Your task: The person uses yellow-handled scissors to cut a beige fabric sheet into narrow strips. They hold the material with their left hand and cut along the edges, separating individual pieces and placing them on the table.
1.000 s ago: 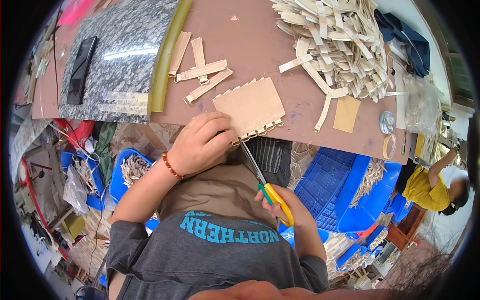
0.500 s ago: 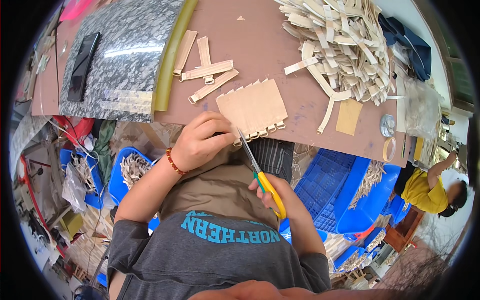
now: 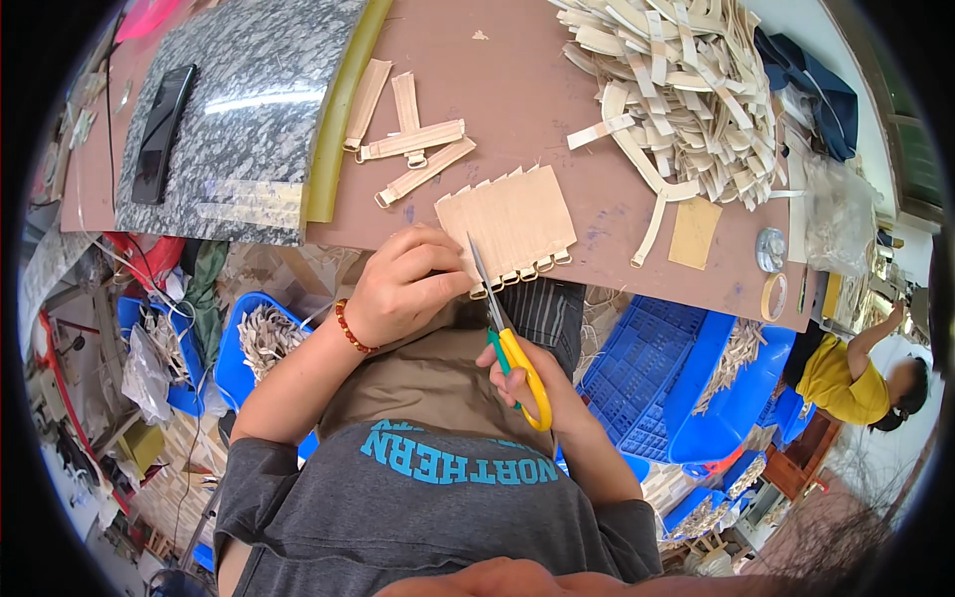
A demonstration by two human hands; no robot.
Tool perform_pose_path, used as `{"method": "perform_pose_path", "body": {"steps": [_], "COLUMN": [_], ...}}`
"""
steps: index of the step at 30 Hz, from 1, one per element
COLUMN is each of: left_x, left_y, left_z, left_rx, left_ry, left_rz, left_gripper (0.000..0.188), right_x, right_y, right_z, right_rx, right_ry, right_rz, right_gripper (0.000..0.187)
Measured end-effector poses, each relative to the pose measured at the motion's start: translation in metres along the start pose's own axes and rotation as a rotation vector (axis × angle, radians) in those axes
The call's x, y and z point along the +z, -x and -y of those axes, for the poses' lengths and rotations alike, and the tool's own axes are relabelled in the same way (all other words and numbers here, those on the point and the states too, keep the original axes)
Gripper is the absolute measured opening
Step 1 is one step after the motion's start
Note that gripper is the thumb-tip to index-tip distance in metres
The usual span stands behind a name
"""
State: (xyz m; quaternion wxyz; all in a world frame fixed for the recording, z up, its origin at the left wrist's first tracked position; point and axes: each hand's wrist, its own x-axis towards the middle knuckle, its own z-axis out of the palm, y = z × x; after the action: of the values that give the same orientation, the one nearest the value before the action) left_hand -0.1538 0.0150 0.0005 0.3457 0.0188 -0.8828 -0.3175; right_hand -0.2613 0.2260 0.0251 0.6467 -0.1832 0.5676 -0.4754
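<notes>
We want this beige, tooth-edged fabric panel (image 3: 517,214) taut!
Left grip (image 3: 406,284) pinches its left edge; right grip (image 3: 534,381) wraps yellow-and-green-handled scissors (image 3: 511,346).

Head view of the work at a brown table (image 3: 517,95). Centre: the left hand (image 3: 410,281), circled at the wrist by a beaded bracelet (image 3: 352,326), grips the left edge of a flat beige piece (image 3: 515,221) with a notched upper margin and a row of small loops below. The right hand (image 3: 559,386) holds yellow-and-green scissors (image 3: 511,348), a blade pointing upward over the piece's left part. Upper centre: loose beige strips (image 3: 413,140), some crossing. Upper left: a dark phone (image 3: 164,134) on a grey marbled sheet (image 3: 261,95). Upper right: a heap of pale straps (image 3: 686,95). Lower right: blue crates (image 3: 642,373); at the far right, a person in yellow (image 3: 846,383).
</notes>
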Motion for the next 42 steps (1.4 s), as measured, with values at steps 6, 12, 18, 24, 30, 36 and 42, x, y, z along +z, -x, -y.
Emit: {"method": "perform_pose_path", "body": {"steps": [6, 12, 18, 24, 30, 36, 42], "left_x": [-0.002, -0.004, -0.004, -0.005, -0.005, -0.005, -0.004], "left_y": [0.001, 0.002, 0.003, 0.001, 0.001, 0.001, 0.001], "left_z": [0.001, 0.003, 0.003, 0.004, 0.004, 0.003, 0.004], "left_rx": [-0.016, -0.007, -0.042, -0.032, -0.037, -0.044, -0.023], "left_ry": [0.032, 0.078, 0.126, 0.161, 0.165, 0.161, 0.140], "left_rz": [0.007, 0.025, 0.037, 0.057, 0.053, 0.050, 0.051], "left_gripper": [0.017, 0.018, 0.015, 0.014, 0.014, 0.013, 0.014], "right_x": [0.000, -0.002, -0.007, -0.015, -0.019, -0.020, -0.020], "right_y": [-0.004, -0.020, -0.025, -0.035, -0.036, -0.035, -0.032], "right_z": [0.014, 0.011, 0.019, 0.028, 0.028, 0.028, 0.051], "right_rx": [0.087, 0.036, 0.024, 0.021, -0.068, 0.005, 0.229], "right_ry": [-0.034, -0.092, -0.018, 0.086, 0.367, 0.385, 0.325], "right_rz": [0.009, 0.022, 0.015, 0.063, 0.027, -0.006, -0.041], "right_gripper": [0.020, 0.030, 0.040, 0.038, 0.046, 0.042, 0.033]}}
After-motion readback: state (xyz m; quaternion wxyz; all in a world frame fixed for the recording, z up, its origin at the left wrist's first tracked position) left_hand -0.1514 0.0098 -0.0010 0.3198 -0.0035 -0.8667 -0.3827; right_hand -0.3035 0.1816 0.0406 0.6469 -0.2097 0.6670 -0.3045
